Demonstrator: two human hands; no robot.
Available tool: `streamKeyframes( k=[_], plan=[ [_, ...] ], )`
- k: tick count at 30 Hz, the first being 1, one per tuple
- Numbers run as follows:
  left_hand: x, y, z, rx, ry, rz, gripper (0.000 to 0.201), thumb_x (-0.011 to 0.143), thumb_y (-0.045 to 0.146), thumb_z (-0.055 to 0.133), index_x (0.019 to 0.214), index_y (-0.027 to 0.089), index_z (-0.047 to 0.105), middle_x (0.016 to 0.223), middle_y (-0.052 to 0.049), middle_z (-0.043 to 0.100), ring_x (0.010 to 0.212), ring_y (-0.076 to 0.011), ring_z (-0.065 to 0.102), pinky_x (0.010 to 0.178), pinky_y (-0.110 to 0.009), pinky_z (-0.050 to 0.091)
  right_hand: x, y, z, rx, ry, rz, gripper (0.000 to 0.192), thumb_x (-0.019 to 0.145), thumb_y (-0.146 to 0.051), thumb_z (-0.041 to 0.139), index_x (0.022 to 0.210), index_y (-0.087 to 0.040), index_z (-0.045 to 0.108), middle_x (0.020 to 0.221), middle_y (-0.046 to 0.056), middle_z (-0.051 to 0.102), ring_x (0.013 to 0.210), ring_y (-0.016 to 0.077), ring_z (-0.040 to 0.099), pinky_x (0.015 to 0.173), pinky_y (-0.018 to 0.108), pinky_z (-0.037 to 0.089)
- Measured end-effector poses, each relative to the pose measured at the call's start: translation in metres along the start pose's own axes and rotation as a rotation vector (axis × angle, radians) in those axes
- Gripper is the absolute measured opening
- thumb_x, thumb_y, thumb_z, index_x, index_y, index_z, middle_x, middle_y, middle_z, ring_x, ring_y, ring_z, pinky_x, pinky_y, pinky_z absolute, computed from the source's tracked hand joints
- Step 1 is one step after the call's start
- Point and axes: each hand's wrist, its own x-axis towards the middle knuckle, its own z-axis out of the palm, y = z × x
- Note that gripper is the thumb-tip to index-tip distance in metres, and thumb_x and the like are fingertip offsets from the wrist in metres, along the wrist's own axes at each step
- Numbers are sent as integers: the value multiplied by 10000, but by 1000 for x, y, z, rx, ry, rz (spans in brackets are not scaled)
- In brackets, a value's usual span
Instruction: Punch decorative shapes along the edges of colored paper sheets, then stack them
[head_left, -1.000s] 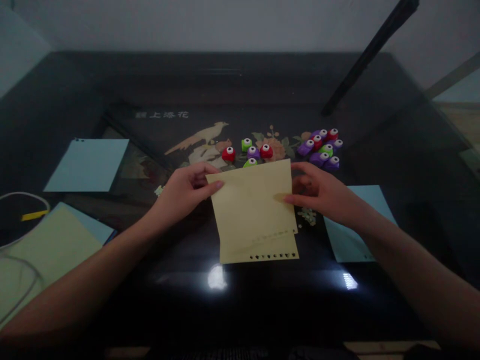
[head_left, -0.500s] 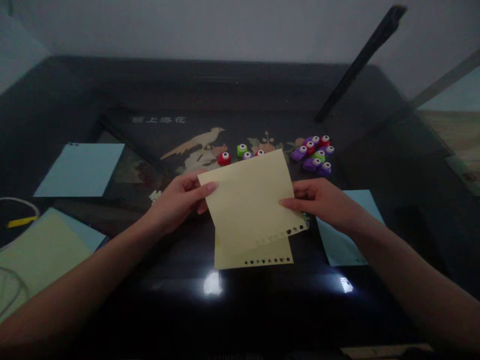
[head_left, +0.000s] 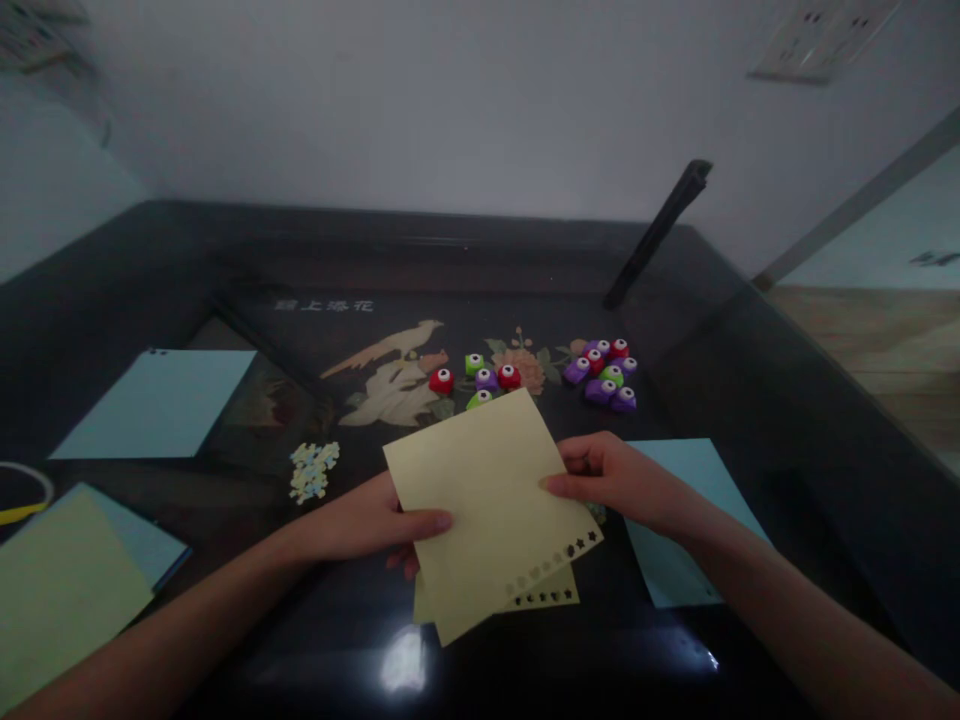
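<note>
- Held between both hands, in front of the body: the upper yellow sheet (head_left: 484,470), roughly square, perhaps slightly longer from far edge to punched edge, turned askew with its near left corner toward the body.
- Pinched at the left edge by the left hand (head_left: 367,522), thumb flat on top, other fingers partly hidden beneath; a narrow grip with paper in it.
- Pinched at the right edge by the right hand (head_left: 619,478), thumb on top, fingers curled behind; equally narrow, with no way to tell how firm.
- Just below the right thumb, along the near edge: star holes (head_left: 580,543), dark at 3 of them, paler leftward over the paper beneath; closer to the right hand than to the left.
- Underneath, at a different angle: the lower yellow sheet (head_left: 555,582), with another row of stars along its near edge; cannot tell whether gripped too.
- Beyond the far edge: 5 one-eyed gadgets (head_left: 486,380), probably hole punches; farther right, a tight bunch of 8 more (head_left: 613,375).
- Near the left wrist: a small heap of pale scraps (head_left: 313,470).
- Partly under the right forearm: a blue sheet (head_left: 671,575).
- As for containers: none visible; everything loose on the black table (head_left: 315,645) or on other paper.
</note>
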Motion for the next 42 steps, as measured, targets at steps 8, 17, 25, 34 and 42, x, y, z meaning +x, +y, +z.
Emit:
streamKeyframes(
  k=[8, 17, 25, 34, 42],
  plan=[
    [1, 0, 5, -26, -47, -22, 325, 824, 450, 617, 775, 128, 610, 552, 8, 580, 419, -78, 486, 384, -182, 351, 3, -2, -7, -271, 20, -68, 251, 811, -400, 635, 743, -159, 634, 684, 10, 648, 622, 128, 604, 559, 255, 438],
    [7, -1, 7, -41, -47, 66, 375, 831, 492, 597, 736, 129, 577, 517, 21, 559, 401, -60, 468, 367, -158, 326, 46, -19, -39, -796, 624, -490, 157, 849, -258, 543, 846, -165, 670, 791, 65, 692, 696, 182, 624, 650, 324, 472],
    [10, -3, 7, -34, -32, 77, 428, 818, 546, 587, 715, 132, 563, 484, 27, 540, 379, -61, 451, 355, -168, 304, 95, -19, -41, -1109, 485, -547, 372, 794, -114, 581, 1161, -131, 642, 1107, 154, 620, 965, 255, 600, 854, 389, 452],
    [9, -5, 8, 3, -9, 34, 463, 826, 564, 562, 633, 144, 547, 448, 22, 525, 366, -65, 422, 359, -178, 287, 99, -17, -42, -1012, 522, -550, 222, 802, -149, 621, 1022, -134, 651, 936, 90, 624, 796, 190, 579, 749, 317, 433],
    [7, -6, 3, 6, 64, -22, 470, 808, 561, 591, 608, 135, 577, 461, -6, 540, 398, -89, 458, 403, -206, 323, 35, 5, -42, -815, 609, -470, 171, 890, -304, 541, 999, -172, 549, 908, 79, 661, 800, 212, 614, 736, 340, 443]
  ],
)
